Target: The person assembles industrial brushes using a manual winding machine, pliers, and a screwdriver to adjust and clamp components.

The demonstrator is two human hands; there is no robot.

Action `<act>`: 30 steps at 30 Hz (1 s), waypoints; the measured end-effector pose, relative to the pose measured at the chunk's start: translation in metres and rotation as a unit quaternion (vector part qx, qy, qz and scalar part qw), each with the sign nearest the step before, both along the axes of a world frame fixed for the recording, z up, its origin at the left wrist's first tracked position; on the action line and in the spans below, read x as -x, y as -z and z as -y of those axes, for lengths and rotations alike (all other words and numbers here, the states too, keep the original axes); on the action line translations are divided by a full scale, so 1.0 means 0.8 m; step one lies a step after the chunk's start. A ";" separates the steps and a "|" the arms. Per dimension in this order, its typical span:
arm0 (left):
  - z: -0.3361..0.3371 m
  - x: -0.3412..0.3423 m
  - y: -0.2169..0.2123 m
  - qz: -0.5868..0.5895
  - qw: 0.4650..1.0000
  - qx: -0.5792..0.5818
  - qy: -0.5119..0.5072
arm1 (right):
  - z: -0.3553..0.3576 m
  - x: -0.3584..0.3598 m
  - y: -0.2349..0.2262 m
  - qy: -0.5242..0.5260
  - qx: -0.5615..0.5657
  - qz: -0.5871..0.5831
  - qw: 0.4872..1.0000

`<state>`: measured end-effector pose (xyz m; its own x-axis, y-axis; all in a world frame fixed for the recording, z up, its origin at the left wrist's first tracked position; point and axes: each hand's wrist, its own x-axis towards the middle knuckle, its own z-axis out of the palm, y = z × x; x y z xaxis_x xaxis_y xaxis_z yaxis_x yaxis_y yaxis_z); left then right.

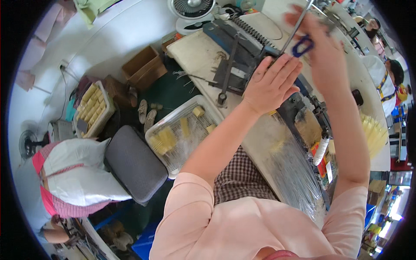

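My left hand (271, 84) lies flat with its fingers apart on a dark blue bench machine (242, 52) that has a row of metal teeth along its top. Just to its right and higher, my right hand (323, 50) is closed around a blue-handled tool (303, 45); a thin metal rod (297, 26) runs up from the handle. The tool hangs a little above my left fingertips. My right palm is turned away, so the grip itself is hidden.
A white mesh basket (173, 162) with yellow blocks stands left of my lap, beside a grey cushioned stool (134, 162). Further left are a second tray of yellow blocks (93, 108), a cardboard box (145, 67) and a seated co-worker (73, 177). A white spool (320, 149) and yellow bundle (375, 134) lie at right.
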<state>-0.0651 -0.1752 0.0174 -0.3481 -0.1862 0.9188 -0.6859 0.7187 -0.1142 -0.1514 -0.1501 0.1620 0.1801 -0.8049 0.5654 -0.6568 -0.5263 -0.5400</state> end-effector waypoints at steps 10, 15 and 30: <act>-0.139 -0.074 0.126 -0.199 0.720 -0.624 0.229 | -0.172 0.032 0.229 0.097 -0.372 -0.023 0.923; -0.091 -0.039 0.085 -0.634 0.285 -0.679 0.235 | -0.175 0.017 0.247 0.184 -0.214 -0.126 0.951; -0.074 0.006 0.044 -0.665 0.378 -0.626 0.150 | -0.423 0.067 0.253 0.277 -0.171 -0.194 0.925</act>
